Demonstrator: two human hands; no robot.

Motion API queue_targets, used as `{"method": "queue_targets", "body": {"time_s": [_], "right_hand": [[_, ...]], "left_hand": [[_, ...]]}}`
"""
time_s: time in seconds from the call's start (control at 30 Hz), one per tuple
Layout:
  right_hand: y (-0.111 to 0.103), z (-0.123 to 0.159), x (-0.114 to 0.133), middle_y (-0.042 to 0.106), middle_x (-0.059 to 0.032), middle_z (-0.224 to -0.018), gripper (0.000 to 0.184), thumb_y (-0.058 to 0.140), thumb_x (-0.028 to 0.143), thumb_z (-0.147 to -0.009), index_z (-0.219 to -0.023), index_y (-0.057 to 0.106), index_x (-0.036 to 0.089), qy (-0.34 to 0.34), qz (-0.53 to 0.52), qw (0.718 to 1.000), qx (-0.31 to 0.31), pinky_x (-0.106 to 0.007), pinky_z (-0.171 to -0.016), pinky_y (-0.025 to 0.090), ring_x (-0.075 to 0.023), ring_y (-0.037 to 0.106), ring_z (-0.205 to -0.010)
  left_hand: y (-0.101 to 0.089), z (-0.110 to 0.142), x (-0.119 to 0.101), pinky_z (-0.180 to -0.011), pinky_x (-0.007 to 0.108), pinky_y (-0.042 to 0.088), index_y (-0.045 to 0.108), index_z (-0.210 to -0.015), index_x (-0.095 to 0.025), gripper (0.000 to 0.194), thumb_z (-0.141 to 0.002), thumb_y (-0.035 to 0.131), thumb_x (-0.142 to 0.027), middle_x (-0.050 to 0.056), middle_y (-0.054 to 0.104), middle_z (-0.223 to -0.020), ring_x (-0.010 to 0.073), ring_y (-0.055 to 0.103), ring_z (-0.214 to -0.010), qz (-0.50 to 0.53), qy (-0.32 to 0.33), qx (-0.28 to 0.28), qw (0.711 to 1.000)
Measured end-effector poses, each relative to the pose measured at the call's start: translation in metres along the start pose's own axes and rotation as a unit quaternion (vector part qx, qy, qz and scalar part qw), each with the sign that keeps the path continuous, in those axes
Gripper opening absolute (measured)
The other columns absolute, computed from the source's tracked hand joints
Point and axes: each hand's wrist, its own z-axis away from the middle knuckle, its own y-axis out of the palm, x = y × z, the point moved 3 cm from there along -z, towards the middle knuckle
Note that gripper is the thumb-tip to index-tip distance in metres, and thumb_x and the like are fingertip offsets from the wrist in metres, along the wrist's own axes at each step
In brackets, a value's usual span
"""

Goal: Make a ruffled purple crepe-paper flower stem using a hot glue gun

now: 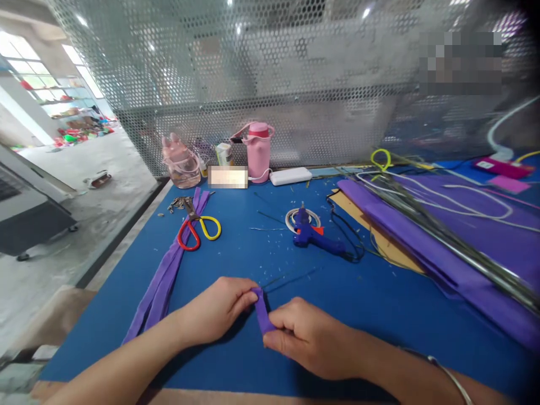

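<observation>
Currently, a short purple fabric strip (262,312) is held over the near part of the blue tabletop (236,247), stretched between two bare hands. Its upper end is pinched between the thumb and fingers of the left hand (225,308), whose grip is pressed together. Its lower end is clasped by the right hand (310,337), where the grip is likewise closed, with thumb and forefinger brought together on the fabric. Near the upper end, a thin dark strand (274,280) is seen; whether it is joined to the strip cannot be told.

To the left, long purple fabric strips (162,284) are laid lengthwise, and they are crossed by scissors (192,215) with one red and one yellow handle. Small metal pieces (179,203) are scattered just beside the blades. Beyond the right hand, a blue glue gun (316,238) is set down partly over a white ring-shaped coil (291,218).

Farther right, a folded purple sheet (396,219) is spread over tan paper (390,250), and a bundle of green stems (455,247) and a white cord (468,211) are rested on it. Along the back, a pink-tinted clear bottle (183,169), a pink flask (259,154) and a white power bank (290,176) are lined up before a perforated metal panel (295,73).
</observation>
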Motion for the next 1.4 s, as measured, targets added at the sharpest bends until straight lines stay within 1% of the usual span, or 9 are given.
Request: {"method": "queue_targets", "body": {"time_s": [0.2,0.3,0.43,0.6,0.8,0.93,1.07,1.2,1.4], "right_hand": [[-0.016,0.009,0.001,0.050,0.0041,-0.048,0.047,0.056,0.055,-0.084,-0.059,0.064,0.017,-0.094,-0.032,0.990,0.105,-0.021,-0.048,0.033,-0.0079,0.042,-0.046],[-0.061,0.016,-0.002,0.053,0.0013,-0.050,0.052,0.047,0.056,-0.089,-0.057,0.059,0.018,-0.133,-0.035,0.987,-0.087,-0.022,-0.048,0.037,-0.0100,0.048,-0.047],[-0.115,0.019,-0.024,0.069,-0.0085,-0.087,0.021,0.050,0.032,-0.086,-0.088,0.065,0.018,0.025,0.256,0.903,-0.343,-0.033,-0.072,0.050,-0.0219,0.064,-0.078],[-0.116,0.003,-0.065,0.052,-0.0200,-0.135,0.062,0.053,0.015,-0.073,-0.135,0.046,0.009,0.151,0.425,0.864,-0.226,-0.048,-0.096,0.046,-0.0351,0.053,-0.119],[-0.109,0.011,-0.065,0.057,-0.0139,-0.130,0.066,0.051,0.013,-0.076,-0.140,0.038,0.018,0.125,0.342,0.876,-0.315,-0.044,-0.087,0.051,-0.0288,0.063,-0.104],[-0.115,0.030,-0.053,0.065,-0.0112,-0.111,0.048,0.052,0.028,-0.084,-0.132,0.045,0.020,0.072,0.145,0.929,-0.333,-0.034,-0.064,0.052,-0.0179,0.063,-0.067],[-0.108,0.042,-0.047,0.068,-0.0084,-0.094,0.031,0.047,0.045,-0.091,-0.103,0.062,0.021,0.017,-0.026,0.984,-0.175,-0.027,-0.051,0.048,-0.0136,0.056,-0.056],[-0.097,0.043,-0.045,0.068,-0.0071,-0.084,0.035,0.048,0.049,-0.091,-0.097,0.066,0.020,0.037,-0.012,0.998,-0.057,-0.026,-0.052,0.047,-0.0143,0.056,-0.059],[-0.089,0.032,-0.036,0.065,-0.0044,-0.083,0.033,0.043,0.045,-0.094,-0.092,0.062,0.019,0.011,0.066,0.997,-0.032,-0.026,-0.060,0.044,-0.0153,0.056,-0.067]], "left_hand": [[-0.008,0.003,0.017,-0.082,0.038,0.049,0.040,-0.135,-0.018,0.052,-0.094,0.043,-0.048,0.011,0.065,-0.113,0.0266,0.064,-0.098,-0.162,0.007,0.032,0.986],[-0.012,0.002,0.017,-0.091,0.041,0.046,0.044,-0.133,-0.018,0.050,-0.093,0.045,-0.047,0.012,0.060,-0.124,0.0276,0.057,-0.110,-0.215,0.051,-0.050,0.974],[-0.019,0.002,0.016,-0.089,0.042,0.047,0.054,-0.125,-0.017,0.035,-0.096,0.043,-0.032,0.011,0.061,-0.117,0.0268,0.056,-0.105,-0.253,0.008,-0.125,0.959],[-0.015,0.006,0.013,-0.078,0.037,0.048,0.064,-0.103,-0.019,0.022,-0.083,0.054,-0.020,0.006,0.064,-0.093,0.0231,0.059,-0.088,-0.232,0.016,-0.057,0.971],[-0.006,0.000,0.017,-0.079,0.038,0.044,0.061,-0.113,-0.022,0.030,-0.094,0.039,-0.014,0.005,0.066,-0.099,0.0214,0.057,-0.090,-0.219,0.048,-0.087,0.971],[-0.005,-0.002,0.018,-0.082,0.040,0.043,0.067,-0.105,-0.024,0.031,-0.093,0.041,-0.014,0.006,0.064,-0.109,0.0236,0.053,-0.098,-0.212,0.063,-0.114,0.969],[-0.004,-0.003,0.019,-0.076,0.037,0.045,0.070,-0.101,-0.019,0.029,-0.093,0.042,-0.016,0.009,0.062,-0.097,0.0218,0.052,-0.086,-0.189,0.062,-0.123,0.972],[-0.001,-0.006,0.022,-0.071,0.034,0.045,0.070,-0.100,-0.019,0.030,-0.096,0.040,-0.019,0.007,0.062,-0.091,0.0194,0.053,-0.080,-0.193,0.065,-0.108,0.973],[0.000,-0.006,0.022,-0.076,0.033,0.046,0.069,-0.100,-0.019,0.028,-0.096,0.041,-0.018,0.007,0.063,-0.093,0.0189,0.055,-0.083,-0.206,0.058,-0.104,0.971]]}}
